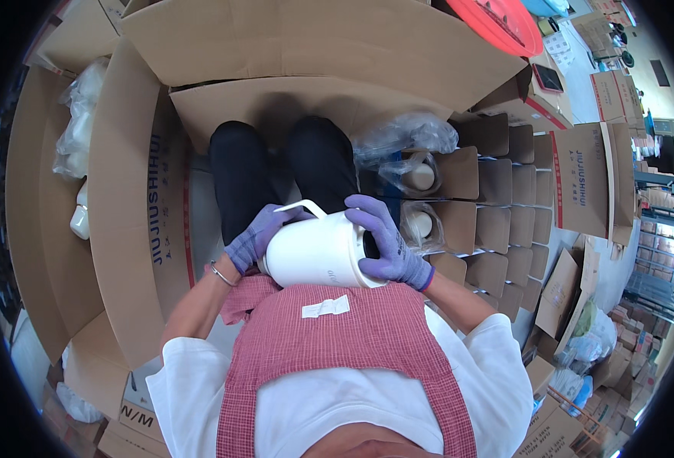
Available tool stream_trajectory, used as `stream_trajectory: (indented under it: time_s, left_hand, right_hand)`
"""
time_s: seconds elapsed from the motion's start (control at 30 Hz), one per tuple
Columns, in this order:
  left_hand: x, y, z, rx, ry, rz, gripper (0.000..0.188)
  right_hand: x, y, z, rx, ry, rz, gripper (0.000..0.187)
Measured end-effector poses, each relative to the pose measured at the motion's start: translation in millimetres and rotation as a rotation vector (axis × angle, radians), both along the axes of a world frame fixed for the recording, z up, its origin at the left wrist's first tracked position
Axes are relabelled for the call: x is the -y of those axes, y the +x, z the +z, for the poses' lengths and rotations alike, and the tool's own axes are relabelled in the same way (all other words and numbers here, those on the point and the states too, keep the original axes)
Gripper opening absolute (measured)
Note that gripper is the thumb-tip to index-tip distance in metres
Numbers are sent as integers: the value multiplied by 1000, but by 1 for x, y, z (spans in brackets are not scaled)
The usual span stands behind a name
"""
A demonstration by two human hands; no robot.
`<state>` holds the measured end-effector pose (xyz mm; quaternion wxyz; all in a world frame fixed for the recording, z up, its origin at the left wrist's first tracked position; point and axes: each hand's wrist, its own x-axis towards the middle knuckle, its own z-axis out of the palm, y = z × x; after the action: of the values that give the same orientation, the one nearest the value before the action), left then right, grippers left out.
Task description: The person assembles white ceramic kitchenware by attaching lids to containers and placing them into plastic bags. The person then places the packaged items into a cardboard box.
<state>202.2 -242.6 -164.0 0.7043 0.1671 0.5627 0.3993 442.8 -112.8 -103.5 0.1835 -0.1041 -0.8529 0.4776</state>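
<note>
A white jug (310, 250) with a slim looped handle lies on its side across my lap, against the red checked apron (337, 320). My left hand (264, 237), in a purple glove, is closed round its base end. At the other end my right hand (386, 240), gloved the same way, grips the rim with the thumb below and fingers above. Something dark shows between that palm and the jug; I cannot make out what it is. To the right, two bagged items with pale round tops (421, 177) stand in a carton.
Cardboard dividers (496, 183) form several cells on my right. A large open carton (123, 206) on the left holds bagged white items (85, 122). A carton flap (321, 42) rises ahead of my knees, with a red basin (497, 23) beyond. A phone (547, 78) lies on a box.
</note>
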Motion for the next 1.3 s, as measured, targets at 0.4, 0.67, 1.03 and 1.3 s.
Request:
stream_trajectory:
  time_s: [0.4, 0.67, 1.03, 1.3]
  left_hand:
    - [29, 31, 2, -433, 115, 294, 33]
    - [43, 44, 6, -563, 419, 304, 34]
    - [37, 28, -9, -318, 431, 311, 34]
    - [12, -14, 21, -184, 173, -8, 35]
  right_hand:
    - [-5, 5, 5, 329, -558, -331, 63]
    - [-9, 19, 13, 588, -704, -284, 112]
    - [8, 21, 10, 283, -236, -279, 102]
    - [3, -25, 47, -58, 164, 83, 101]
